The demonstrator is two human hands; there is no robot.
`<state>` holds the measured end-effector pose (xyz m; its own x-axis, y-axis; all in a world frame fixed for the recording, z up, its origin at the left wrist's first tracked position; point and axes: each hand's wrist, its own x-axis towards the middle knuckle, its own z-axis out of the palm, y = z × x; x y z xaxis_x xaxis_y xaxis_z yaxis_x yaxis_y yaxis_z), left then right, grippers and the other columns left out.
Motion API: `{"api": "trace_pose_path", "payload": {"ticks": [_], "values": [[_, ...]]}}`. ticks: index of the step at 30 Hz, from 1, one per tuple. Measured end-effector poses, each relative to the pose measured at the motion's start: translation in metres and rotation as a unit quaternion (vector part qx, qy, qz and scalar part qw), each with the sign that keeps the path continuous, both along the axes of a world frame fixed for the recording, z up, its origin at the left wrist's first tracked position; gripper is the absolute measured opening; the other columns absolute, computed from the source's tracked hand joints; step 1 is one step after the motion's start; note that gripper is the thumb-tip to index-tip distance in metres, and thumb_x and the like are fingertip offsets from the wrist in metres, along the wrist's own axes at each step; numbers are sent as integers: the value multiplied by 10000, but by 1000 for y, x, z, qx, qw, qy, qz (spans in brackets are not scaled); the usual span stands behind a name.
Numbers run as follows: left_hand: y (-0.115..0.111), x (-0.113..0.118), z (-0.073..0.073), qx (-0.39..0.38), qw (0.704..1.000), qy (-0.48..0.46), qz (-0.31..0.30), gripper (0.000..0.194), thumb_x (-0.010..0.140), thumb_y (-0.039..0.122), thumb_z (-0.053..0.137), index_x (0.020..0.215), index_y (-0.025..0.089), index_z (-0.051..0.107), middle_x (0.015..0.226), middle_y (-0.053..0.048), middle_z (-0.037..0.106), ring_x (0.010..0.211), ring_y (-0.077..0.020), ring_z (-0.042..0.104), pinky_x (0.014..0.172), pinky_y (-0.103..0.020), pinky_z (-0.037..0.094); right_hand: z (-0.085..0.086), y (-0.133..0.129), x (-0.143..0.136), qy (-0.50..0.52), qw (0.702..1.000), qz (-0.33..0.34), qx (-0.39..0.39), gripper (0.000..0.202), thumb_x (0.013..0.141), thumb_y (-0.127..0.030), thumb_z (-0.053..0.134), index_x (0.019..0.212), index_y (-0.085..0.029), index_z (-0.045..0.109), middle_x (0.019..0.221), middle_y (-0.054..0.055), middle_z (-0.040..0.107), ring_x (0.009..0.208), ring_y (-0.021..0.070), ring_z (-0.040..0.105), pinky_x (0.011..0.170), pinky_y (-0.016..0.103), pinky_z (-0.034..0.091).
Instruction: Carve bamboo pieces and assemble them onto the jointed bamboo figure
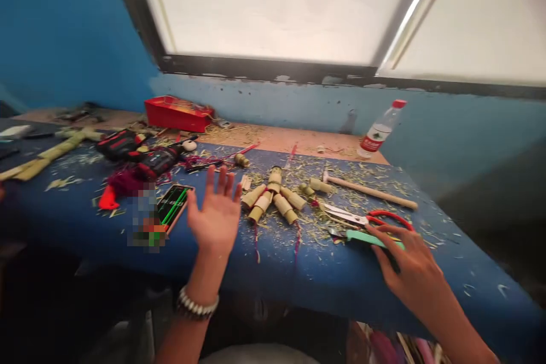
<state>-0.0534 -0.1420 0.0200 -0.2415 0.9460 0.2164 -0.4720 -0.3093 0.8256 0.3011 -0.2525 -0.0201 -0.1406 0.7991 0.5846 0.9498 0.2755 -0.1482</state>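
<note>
At a blue-covered workbench [324,278] strewn with shavings, the right hand [409,267] rests with fingers curled over a green-handled tool [371,238] beside red-handled scissors [367,217], while the left hand [215,216] hovers, palm up and fingers spread, holding nothing, near short bamboo pieces [273,196]. A hammer [367,187] lies behind; the red label on the water bottle [379,129] is unreadable

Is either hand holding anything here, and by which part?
The left hand is raised, open and empty. The right hand rests on the green-handled tool; whether its fingers actually grip the handle cannot be told.
</note>
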Motion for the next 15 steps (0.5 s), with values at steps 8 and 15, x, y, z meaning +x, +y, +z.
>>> {"api": "trace_pose_path", "payload": {"ticks": [8,15], "values": [[9,95,-2,-15,975,-177,-135,732,957,685,125,1427,276,510,1526,-91,502,1414,-285,471,1117,-516,426,35,35,-164,157,975,157,15,552,1054,-326,328,1594,-268,231,1594,154,304,1478,361,297,1150,629,336],[-5,114,2,-40,932,-234,-274,624,976,674,245,1319,290,597,1460,-74,575,1435,-277,458,1133,-518,424,53,74,-157,166,981,55,89,482,1075,-316,238,1539,-277,364,1574,155,333,1486,364,276,1160,678,246]]}}
